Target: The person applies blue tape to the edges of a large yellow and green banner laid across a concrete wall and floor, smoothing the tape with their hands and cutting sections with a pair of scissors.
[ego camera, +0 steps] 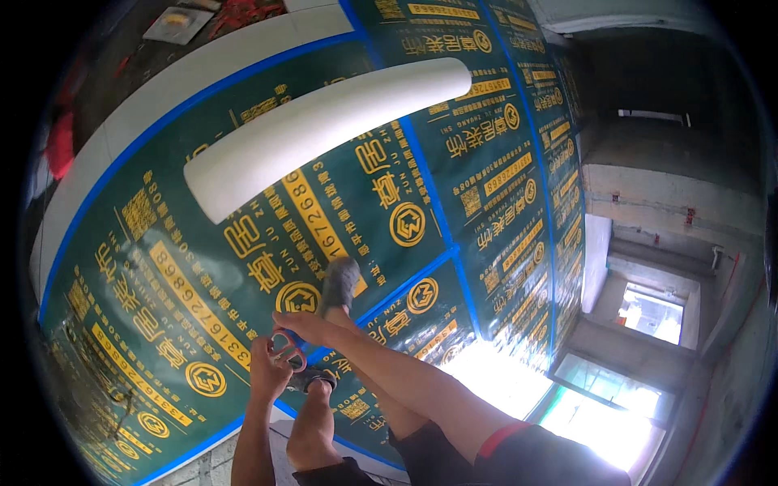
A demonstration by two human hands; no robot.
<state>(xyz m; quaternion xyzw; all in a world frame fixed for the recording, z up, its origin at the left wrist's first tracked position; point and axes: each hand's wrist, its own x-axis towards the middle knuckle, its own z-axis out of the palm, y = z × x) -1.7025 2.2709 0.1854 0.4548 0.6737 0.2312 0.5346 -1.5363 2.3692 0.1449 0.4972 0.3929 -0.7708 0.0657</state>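
Note:
My left hand (270,370) is closed around the red handles of a pair of scissors (290,352). My right hand (304,327) is close beside it, with its fingers at a blue thing, perhaps a roll of tape (296,338), that is mostly hidden; its exact grip is unclear. Beyond both hands a long white roll (328,130) lies across the green protective floor sheeting (231,267). The sheeting bears yellow printing, and blue tape (425,176) runs along its seams and edges.
My feet in grey shoes (340,282) stand on the sheeting near the hands. A square board (177,25) and red scraps (249,15) lie at the upper left. Bare grey walls and bright window openings (651,313) are at the right.

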